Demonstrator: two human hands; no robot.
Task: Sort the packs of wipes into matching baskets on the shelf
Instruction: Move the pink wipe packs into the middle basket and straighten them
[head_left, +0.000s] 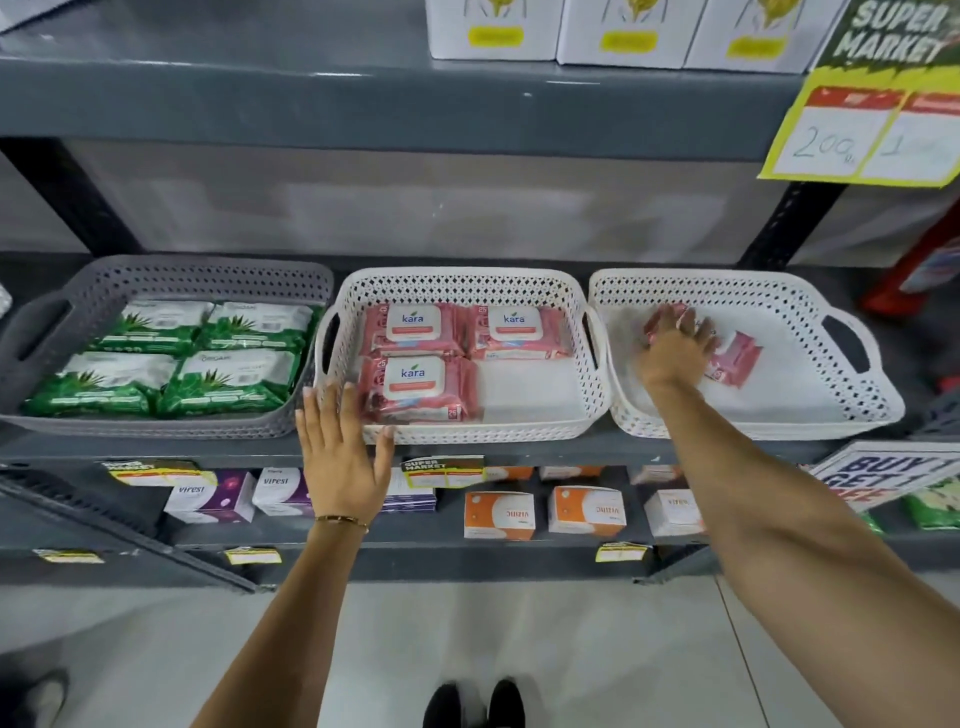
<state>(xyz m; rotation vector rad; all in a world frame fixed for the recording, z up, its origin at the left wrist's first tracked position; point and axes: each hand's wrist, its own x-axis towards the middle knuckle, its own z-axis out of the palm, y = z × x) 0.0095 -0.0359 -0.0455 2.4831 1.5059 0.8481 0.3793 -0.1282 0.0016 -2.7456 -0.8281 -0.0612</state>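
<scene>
Head view: our right hand (675, 348) curls over a soft pink plastic wipes pack (735, 358), centre right. Our left hand (343, 457) is spread flat. We judge it light, squashy; grip its edges.

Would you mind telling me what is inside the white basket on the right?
The right basket holds a pink wipes pack, with the right hand on it. The hand covers most of the pack, so whether a second pack lies beneath is unclear.

Grey metal shelf (519, 451) with a grey basket (171, 280) and two white baskets (462, 283) (748, 291) side by side.
</scene>
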